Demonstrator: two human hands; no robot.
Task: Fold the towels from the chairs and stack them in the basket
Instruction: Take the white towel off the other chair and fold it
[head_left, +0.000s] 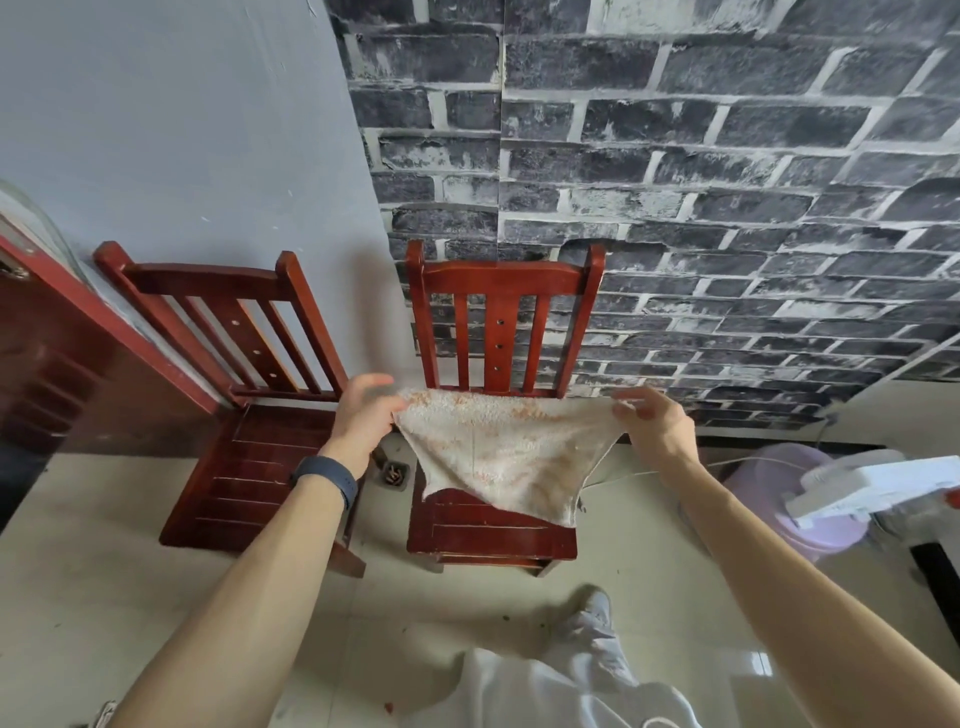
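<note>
Towel (506, 452): a cream towel with faint orange marks, held up by its two top corners in front of the right-hand chair; the top edge is stretched almost level and the rest sags in a loose point that hangs over the seat.
Left hand (363, 410): clamped on the towel's left top corner, just left of the chair's back; a dark band (324, 480) sits on that wrist.
Right hand (652, 421): pinching the towel's right top corner, just right of the chair's back, thumb and fingers closed on the cloth.
Hands together: well apart, one at each end of the towel's top edge.
Right-hand chair (501, 317): red-brown wood with a slatted back, standing against the brick-pattern wall (727, 156); the front of its seat shows bare below the towel.
Other chair (244, 415): same wood, to the left of the right-hand chair, turned a little, seat bare.
Basket (795, 499): a pale lilac tub on the floor to the right of the right-hand chair, partly hidden by a white object; I cannot tell what lies inside.
Floor (130, 571): pale tiles under both chairs.
</note>
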